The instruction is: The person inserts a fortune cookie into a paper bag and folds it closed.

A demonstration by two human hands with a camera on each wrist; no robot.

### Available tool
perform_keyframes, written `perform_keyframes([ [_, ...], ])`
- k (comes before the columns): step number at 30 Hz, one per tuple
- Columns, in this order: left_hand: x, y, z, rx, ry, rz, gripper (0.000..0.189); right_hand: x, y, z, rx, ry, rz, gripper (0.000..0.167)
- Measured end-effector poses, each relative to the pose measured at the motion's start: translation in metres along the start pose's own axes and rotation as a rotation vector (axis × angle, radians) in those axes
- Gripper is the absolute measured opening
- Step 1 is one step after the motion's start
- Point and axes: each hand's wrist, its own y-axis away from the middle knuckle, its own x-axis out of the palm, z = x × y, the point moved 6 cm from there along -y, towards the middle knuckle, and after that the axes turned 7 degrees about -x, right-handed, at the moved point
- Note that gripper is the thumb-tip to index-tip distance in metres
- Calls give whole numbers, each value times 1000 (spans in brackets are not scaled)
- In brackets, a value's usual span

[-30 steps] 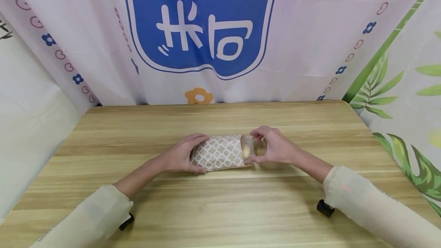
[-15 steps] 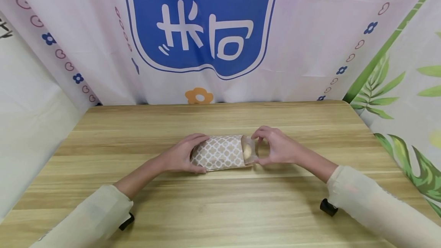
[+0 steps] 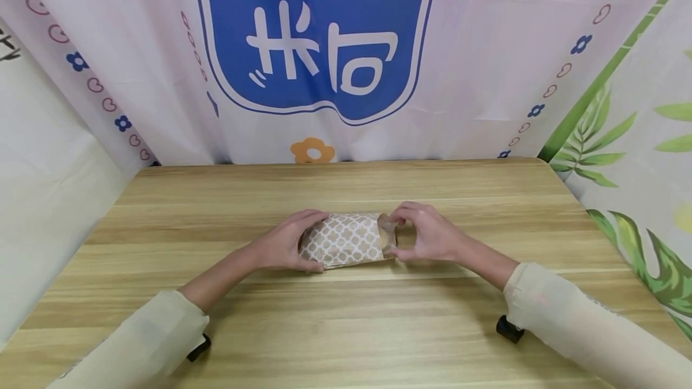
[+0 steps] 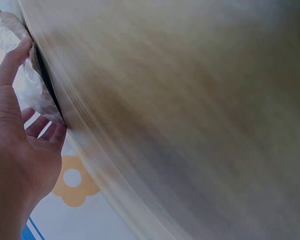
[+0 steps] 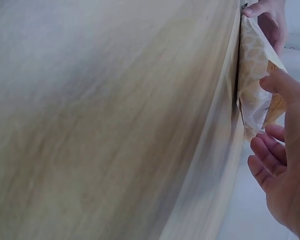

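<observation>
A brown paper bag point(image 3: 342, 239) with a white lattice print lies flat on the wooden table, its mouth facing right. My left hand point(image 3: 286, 242) grips the bag's left end, thumb on the near edge and fingers on the far edge. Out of the mouth shows the end of a clear plastic packet point(image 3: 390, 241) with something pale inside. The rest of the packet is hidden in the bag. At that end my right hand point(image 3: 429, 234) holds the packet between thumb and fingers; in the right wrist view the thumb point(image 5: 275, 81) is at the bag's mouth.
The wooden table point(image 3: 324, 329) reaches back to a white curtain point(image 3: 459, 107) with a blue printed emblem. Leaf-printed cloth point(image 3: 622, 155) hangs at the right. Black wrist-camera mounts point(image 3: 510, 329) stick out under both sleeves.
My right hand backed off slightly to the right, then moved left again. Less of the plastic packet shows outside the bag's mouth. My left hand and the bag have stayed nearly still.
</observation>
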Motion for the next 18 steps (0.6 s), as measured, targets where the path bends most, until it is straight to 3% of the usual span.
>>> perform_keyframes([
  [11, 0, -1, 0, 9, -6, -12, 105, 6, -1, -6, 46, -78, -55, 50],
  [18, 0, -1, 1, 5, -11, -14, 105, 6, 0, -9, 167, -131, -60, 55],
])
